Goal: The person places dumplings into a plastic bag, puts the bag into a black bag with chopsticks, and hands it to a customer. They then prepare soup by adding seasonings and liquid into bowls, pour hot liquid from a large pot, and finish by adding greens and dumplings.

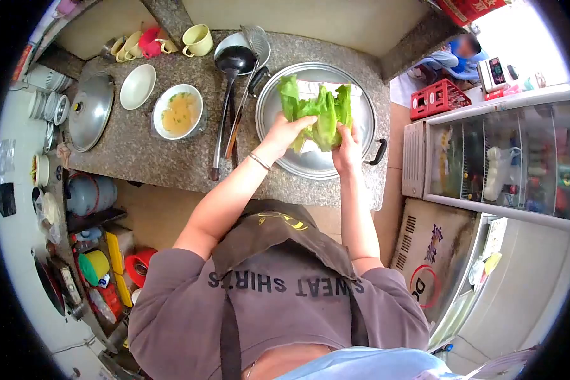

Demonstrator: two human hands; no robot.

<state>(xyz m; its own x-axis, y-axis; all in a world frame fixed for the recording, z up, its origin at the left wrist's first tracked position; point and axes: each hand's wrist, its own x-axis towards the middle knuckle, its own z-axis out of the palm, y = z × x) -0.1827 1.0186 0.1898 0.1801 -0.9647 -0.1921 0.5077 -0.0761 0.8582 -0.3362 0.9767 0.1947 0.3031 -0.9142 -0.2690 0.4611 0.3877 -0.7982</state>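
Observation:
Green lettuce leaves [326, 120] are held up between my two hands. My left hand [288, 132], with a bracelet at the wrist, grips them on one side, thumb over the leaves. My right hand [348, 151] has its fingers closed around the other side. Below the leaves lies a wide, round metal pan [274, 152] with two dark handles. A whitish, red-marked piece [353, 95] shows behind the lettuce; I cannot make out what it is.
On the stone counter [190, 161] left of the pan are a black ladle [235, 60], a bowl of soup [181, 112], a white bowl [138, 87] and a metal lid [92, 113]. A yellow mug [198, 40] stands behind. A glass-fronted fridge [506, 164] and a seated person [453, 57] are at right.

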